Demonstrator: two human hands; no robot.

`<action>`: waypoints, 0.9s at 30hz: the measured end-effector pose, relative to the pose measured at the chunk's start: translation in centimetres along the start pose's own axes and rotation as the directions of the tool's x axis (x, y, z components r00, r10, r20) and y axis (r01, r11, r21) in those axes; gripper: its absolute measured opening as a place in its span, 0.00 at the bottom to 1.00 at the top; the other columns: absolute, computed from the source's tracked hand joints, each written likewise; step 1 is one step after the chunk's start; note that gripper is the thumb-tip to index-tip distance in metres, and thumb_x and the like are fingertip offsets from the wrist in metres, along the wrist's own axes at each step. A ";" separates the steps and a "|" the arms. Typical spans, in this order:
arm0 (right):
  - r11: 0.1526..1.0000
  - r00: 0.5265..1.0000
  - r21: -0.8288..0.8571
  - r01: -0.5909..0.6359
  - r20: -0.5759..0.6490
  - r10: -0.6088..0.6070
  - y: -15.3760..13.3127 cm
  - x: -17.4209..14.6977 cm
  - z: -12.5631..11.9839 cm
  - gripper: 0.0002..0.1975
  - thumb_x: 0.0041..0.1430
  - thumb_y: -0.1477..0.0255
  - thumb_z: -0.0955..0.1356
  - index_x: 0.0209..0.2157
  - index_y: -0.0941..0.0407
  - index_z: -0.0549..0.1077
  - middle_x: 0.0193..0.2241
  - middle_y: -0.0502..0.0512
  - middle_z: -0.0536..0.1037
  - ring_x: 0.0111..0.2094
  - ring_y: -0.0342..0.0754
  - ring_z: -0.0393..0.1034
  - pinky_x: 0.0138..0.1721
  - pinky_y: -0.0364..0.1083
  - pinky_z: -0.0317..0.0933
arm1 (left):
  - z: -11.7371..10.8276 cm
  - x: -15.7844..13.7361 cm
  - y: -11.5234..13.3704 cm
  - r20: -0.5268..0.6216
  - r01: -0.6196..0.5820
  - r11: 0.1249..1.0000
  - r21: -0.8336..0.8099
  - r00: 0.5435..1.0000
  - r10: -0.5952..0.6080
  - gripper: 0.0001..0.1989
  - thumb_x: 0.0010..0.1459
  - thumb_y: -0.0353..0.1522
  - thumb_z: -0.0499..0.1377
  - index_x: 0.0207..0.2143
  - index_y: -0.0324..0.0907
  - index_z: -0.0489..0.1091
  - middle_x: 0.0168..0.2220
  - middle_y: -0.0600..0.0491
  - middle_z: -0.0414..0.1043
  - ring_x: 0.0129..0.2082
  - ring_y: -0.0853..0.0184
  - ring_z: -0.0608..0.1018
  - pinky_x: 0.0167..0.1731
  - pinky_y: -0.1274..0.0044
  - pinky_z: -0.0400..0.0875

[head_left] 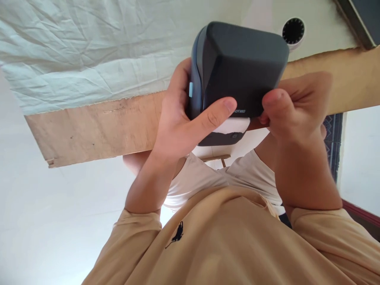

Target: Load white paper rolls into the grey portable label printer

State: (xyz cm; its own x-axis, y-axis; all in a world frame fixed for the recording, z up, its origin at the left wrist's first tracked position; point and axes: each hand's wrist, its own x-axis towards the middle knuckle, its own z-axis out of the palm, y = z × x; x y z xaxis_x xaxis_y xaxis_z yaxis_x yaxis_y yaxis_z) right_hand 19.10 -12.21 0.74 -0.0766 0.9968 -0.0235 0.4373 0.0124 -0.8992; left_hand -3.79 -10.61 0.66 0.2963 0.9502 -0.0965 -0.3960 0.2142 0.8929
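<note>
A dark label printer [246, 67] with a rounded lid is held up over the table's front edge, tilted toward me. From its front slot a torn-edged strip of white paper [233, 125] sticks out, above a small round power button [235, 136]. My left hand [184, 118] is closed around the printer's left side, thumb across the front and the other fingers mostly hidden behind it. Beside a light blue tab [190, 89], the left fingers wrap the casing. My right hand [297, 103] is closed at the lower right edge, thumb bent against the casing, its fingertips partly hidden.
A wrinkled pale cloth [89, 51] covers the table, with a bare wooden edge [103, 126] toward me. Behind the printer stands a white cylinder with a dark, notched opening [293, 31]. A dark, metal-rimmed object [363, 19] lies at the upper right.
</note>
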 end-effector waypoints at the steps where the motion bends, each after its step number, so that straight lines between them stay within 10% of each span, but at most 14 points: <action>1: 0.999 1.000 -0.017 0.027 -0.005 -0.027 0.0 0.1 0.1 0.52 0.64 0.26 0.67 0.17 0.61 0.57 0.17 0.50 0.51 0.22 0.30 0.46 0.24 0.43 0.33 | 0.1 0.1 -0.1 -0.007 -0.004 1.000 0.001 1.000 0.004 0.16 0.64 0.25 0.75 0.51 0.49 0.80 0.46 0.56 0.81 0.48 0.66 0.82 0.51 0.72 0.80; 9: 0.989 0.989 -0.031 0.148 -0.019 -0.148 0.0 0.6 0.6 0.52 0.68 0.27 0.65 0.16 0.61 0.53 0.16 0.49 0.50 0.21 0.29 0.44 0.26 0.43 0.33 | 0.9 0.7 0.1 -0.058 -0.046 0.997 0.060 0.997 0.050 0.14 0.60 0.26 0.76 0.45 0.48 0.79 0.41 0.54 0.78 0.43 0.64 0.77 0.47 0.69 0.74; 15: 0.982 0.973 -0.062 0.178 -0.136 -0.185 2.0 -2.7 -2.4 0.53 0.58 0.22 0.69 0.21 0.55 0.45 0.17 0.46 0.45 0.21 0.34 0.44 0.27 0.45 0.38 | 0.5 0.9 -0.5 -0.060 -0.084 0.996 0.034 0.994 0.086 0.32 0.43 0.52 0.89 0.43 0.49 0.82 0.38 0.61 0.79 0.43 0.68 0.75 0.47 0.74 0.75; 17: 0.983 0.971 -0.154 0.099 -0.202 -0.130 3.6 -5.8 -4.8 0.56 0.50 0.19 0.71 0.23 0.54 0.40 0.17 0.43 0.35 0.21 0.33 0.35 0.27 0.45 0.33 | 0.4 0.9 -0.8 -0.050 -0.111 0.994 0.018 0.993 0.111 0.30 0.45 0.51 0.89 0.43 0.49 0.85 0.40 0.59 0.80 0.43 0.68 0.77 0.48 0.74 0.77; 20: 0.915 0.954 -0.313 -0.256 -0.237 0.186 6.1 -10.8 -9.7 0.41 0.73 0.37 0.70 0.27 0.59 0.58 0.21 0.42 0.47 0.25 0.32 0.40 0.27 0.37 0.42 | 1.0 0.4 -0.9 -0.166 -0.110 0.993 0.033 0.979 0.114 0.26 0.51 0.49 0.86 0.48 0.51 0.86 0.44 0.54 0.80 0.51 0.60 0.84 0.50 0.70 0.81; 23: 0.649 0.789 -0.478 -0.592 -0.180 0.588 8.7 -13.5 -14.5 0.27 0.80 0.49 0.69 0.41 0.60 0.76 0.34 0.52 0.75 0.36 0.36 0.67 0.37 0.35 0.68 | 2.9 0.2 -0.9 -0.318 -0.088 0.996 0.012 0.944 0.087 0.28 0.59 0.53 0.81 0.57 0.55 0.81 0.44 0.53 0.79 0.60 0.51 0.86 0.50 0.66 0.86; 27: 0.271 0.482 -0.682 -0.679 -0.136 0.866 12.6 -12.4 -18.2 0.25 0.78 0.50 0.70 0.53 0.59 0.80 0.51 0.57 0.81 0.52 0.44 0.77 0.56 0.44 0.80 | 5.3 0.9 -1.0 -0.369 -0.118 0.993 0.016 0.922 0.115 0.34 0.59 0.58 0.78 0.60 0.54 0.77 0.44 0.54 0.80 0.61 0.52 0.87 0.51 0.68 0.89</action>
State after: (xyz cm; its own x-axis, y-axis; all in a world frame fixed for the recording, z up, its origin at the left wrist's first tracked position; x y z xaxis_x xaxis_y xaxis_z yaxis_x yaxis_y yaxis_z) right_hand 41.82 -23.02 -2.35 0.4634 0.5018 -0.7304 0.7816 -0.6198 0.0701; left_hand 1.51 -11.21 2.03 -0.0936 0.9845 -0.1486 -0.4146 0.0971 0.9048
